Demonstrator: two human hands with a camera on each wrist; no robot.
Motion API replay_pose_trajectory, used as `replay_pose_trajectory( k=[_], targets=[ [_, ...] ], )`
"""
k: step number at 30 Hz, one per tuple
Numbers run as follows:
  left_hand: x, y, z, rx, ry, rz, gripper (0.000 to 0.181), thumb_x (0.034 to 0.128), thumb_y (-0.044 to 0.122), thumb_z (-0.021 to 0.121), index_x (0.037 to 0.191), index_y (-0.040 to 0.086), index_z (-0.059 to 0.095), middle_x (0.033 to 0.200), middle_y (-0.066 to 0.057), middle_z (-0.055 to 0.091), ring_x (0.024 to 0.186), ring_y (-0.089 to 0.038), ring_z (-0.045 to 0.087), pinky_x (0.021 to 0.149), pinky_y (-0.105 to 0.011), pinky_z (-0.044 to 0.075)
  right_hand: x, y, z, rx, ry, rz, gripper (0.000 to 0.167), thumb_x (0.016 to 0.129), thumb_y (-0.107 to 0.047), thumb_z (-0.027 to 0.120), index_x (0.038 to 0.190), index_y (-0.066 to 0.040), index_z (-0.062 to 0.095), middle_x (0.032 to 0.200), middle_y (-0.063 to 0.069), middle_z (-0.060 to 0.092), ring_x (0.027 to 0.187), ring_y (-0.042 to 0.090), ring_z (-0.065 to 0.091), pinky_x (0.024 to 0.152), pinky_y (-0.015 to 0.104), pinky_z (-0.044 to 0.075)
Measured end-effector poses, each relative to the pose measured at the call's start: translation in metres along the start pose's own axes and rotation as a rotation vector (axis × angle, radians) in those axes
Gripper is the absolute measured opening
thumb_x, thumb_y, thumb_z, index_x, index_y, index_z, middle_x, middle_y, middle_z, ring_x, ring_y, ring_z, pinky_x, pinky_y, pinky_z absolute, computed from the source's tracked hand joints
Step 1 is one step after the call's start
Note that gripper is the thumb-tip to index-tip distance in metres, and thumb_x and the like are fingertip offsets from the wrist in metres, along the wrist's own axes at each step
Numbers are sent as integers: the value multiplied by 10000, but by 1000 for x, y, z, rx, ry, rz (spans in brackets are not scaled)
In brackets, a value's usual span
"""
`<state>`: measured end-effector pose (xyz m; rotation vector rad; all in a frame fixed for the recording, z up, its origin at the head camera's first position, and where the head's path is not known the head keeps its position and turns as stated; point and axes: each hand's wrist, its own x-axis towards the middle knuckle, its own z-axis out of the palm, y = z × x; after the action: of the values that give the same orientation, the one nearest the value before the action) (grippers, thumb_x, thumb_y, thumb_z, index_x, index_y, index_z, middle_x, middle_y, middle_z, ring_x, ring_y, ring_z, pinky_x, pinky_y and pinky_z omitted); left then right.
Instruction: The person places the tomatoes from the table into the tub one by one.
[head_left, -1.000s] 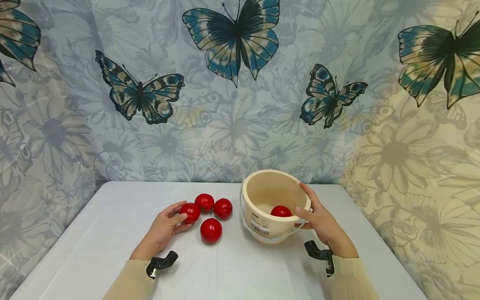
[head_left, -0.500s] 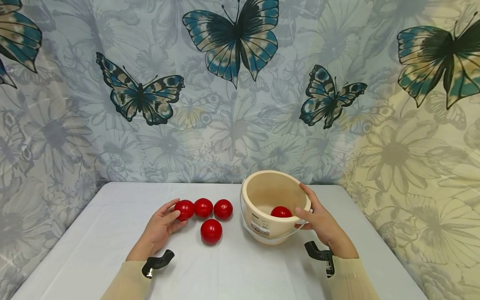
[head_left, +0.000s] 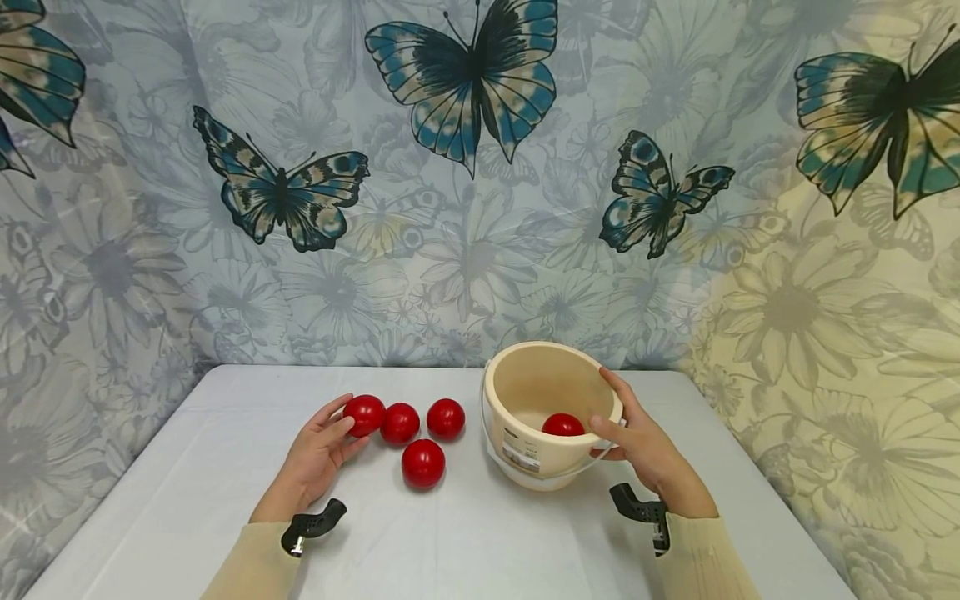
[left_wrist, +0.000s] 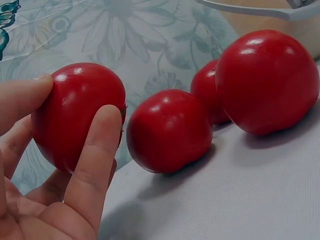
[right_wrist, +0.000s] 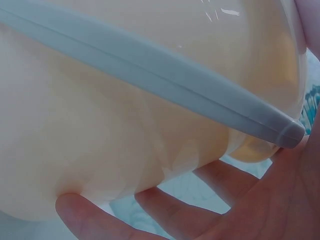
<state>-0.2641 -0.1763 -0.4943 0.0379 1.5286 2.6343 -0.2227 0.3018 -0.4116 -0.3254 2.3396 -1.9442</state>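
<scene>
The left hand (head_left: 311, 458) pinches a red tomato (head_left: 364, 415); in the left wrist view this tomato (left_wrist: 77, 117) is held between thumb and fingers, off the cloth. Just right of it lies a second tomato (head_left: 400, 423), with a third (head_left: 446, 419) farther right and a fourth (head_left: 423, 464) nearer the front. The right hand (head_left: 648, 446) grips the right side of a cream bucket (head_left: 517, 446), thumb at the rim, tilting it. One tomato (head_left: 562, 425) lies inside. In the right wrist view, fingers press the bucket's wall (right_wrist: 125, 130) beside its pale handle (right_wrist: 150, 65).
A white cloth covers the table (head_left: 480, 542). Behind it hangs a floral fabric backdrop (head_left: 480, 275) with large butterflies. Black wrist mounts (head_left: 313, 525) sit at both sleeves, and the bucket's handle hangs down around its front.
The left hand has moved left and slightly up with its tomato. The tomato beside it has rolled left and toward the front. The right hand and bucket have barely moved.
</scene>
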Motion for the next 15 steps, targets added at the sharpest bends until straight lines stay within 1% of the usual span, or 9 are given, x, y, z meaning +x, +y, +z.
replay_pose_trajectory(
  k=[2,5,9,10,13,15],
  targets=[
    [-1,2,1,-19,1,-5,440,1011,47,578,1421,169,475,1312,-65,498,1062,-220,644,910,-398,545,0,0,0,0,2,1,883,959,-283,673,1614,-271,80,1541,250,144,1183,499,471,757,528,583],
    [-2,6,2,-72,11,-17,447,1021,67,568,1436,187,454,1354,-46,493,1100,-215,621,931,-380,532,0,-1,1,2,4,5,887,958,-291,674,1614,-271,76,1536,258,148,1180,496,480,760,539,582],
    [-3,13,6,-158,30,-36,462,1030,86,556,1457,205,424,1420,-45,419,1114,-204,591,947,-356,521,0,-1,1,2,7,10,890,955,-291,676,1613,-271,77,1525,262,162,1168,489,490,759,543,582],
    [-3,15,7,-166,36,-39,476,1031,94,554,1470,204,406,1434,-46,392,1115,-200,584,950,-350,518,0,-1,1,0,8,11,890,955,-291,676,1613,-271,78,1521,263,167,1163,484,495,757,542,582],
    [-3,21,13,-224,39,-42,492,1035,101,548,1485,203,378,1457,-53,334,1122,-201,564,957,-333,512,0,-1,1,-5,10,14,888,956,-292,675,1613,-275,79,1520,260,174,1157,481,498,758,544,581],
    [-5,26,19,-279,24,-35,473,1040,112,536,1474,210,376,1461,-50,322,1154,-210,535,962,-321,507,0,-1,1,-6,11,15,889,954,-295,677,1613,-275,81,1518,261,177,1153,479,501,758,543,582]
  ],
)
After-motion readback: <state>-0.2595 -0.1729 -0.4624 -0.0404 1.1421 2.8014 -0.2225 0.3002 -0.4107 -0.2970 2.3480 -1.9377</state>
